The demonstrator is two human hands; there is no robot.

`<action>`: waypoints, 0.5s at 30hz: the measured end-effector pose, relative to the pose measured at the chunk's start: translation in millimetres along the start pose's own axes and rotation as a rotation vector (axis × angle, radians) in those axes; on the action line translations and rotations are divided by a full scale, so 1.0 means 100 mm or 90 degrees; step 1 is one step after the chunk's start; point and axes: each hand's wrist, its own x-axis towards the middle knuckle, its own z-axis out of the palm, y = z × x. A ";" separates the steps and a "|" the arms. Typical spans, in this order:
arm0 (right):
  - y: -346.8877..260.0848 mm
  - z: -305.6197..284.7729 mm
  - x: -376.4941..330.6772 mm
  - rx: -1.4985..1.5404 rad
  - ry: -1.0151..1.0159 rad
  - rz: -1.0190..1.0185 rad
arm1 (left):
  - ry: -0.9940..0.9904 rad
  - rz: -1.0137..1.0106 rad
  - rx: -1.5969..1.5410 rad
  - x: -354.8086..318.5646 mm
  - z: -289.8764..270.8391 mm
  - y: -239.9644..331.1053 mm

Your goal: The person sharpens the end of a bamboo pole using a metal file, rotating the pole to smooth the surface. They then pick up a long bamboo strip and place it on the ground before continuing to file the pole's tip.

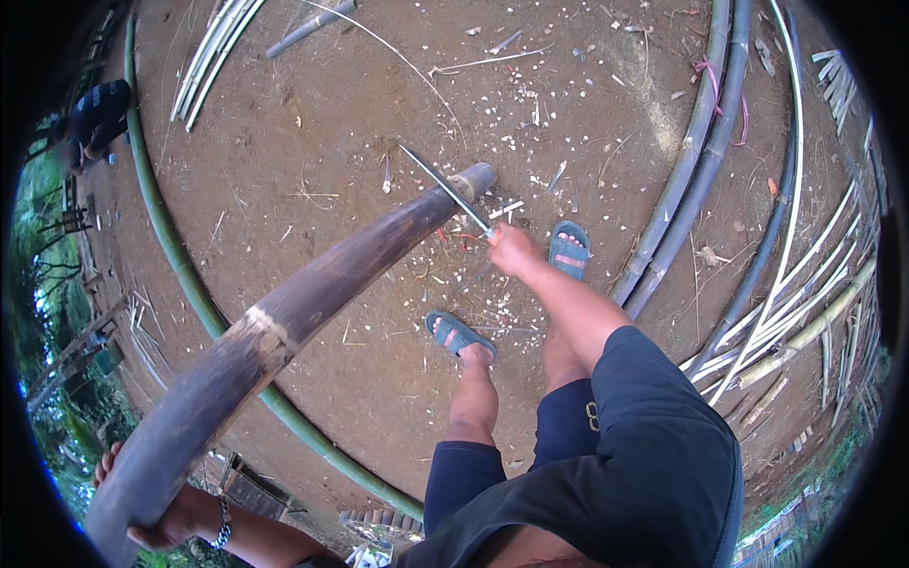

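A thick dark bamboo pole [355, 265] slants from the lower left up to the middle of the head view. A pale band marks one node partway along it. My left hand [173, 521] grips the near end, its fingers wrapped around both sides. My right hand [516, 250] is closed on a long narrow knife [437, 182], whose handle is mostly hidden in the fist. The blade lies across the pole close to its far end, just below a lighter node. From this view I cannot tell whether it touches the bamboo or is held above it.
A long green bamboo pole [170, 237] curves along the left. Two grey poles [696, 161] tied with pink cord lie at right, with split strips [805, 298] beyond. White chips litter the dirt around my sandaled feet [464, 333]. A person [99, 112] bends over at far left.
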 end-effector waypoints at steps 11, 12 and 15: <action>0.39 0.36 0.67 0.064 -0.015 -0.051 | 0.049 0.062 0.116 -0.13 -0.04 0.04; 0.41 0.39 0.69 0.057 -0.013 -0.054 | 0.053 0.071 0.106 -0.15 0.01 0.04; 0.57 0.41 0.87 0.079 0.003 -0.004 | 0.052 0.082 0.066 -0.16 0.11 -0.05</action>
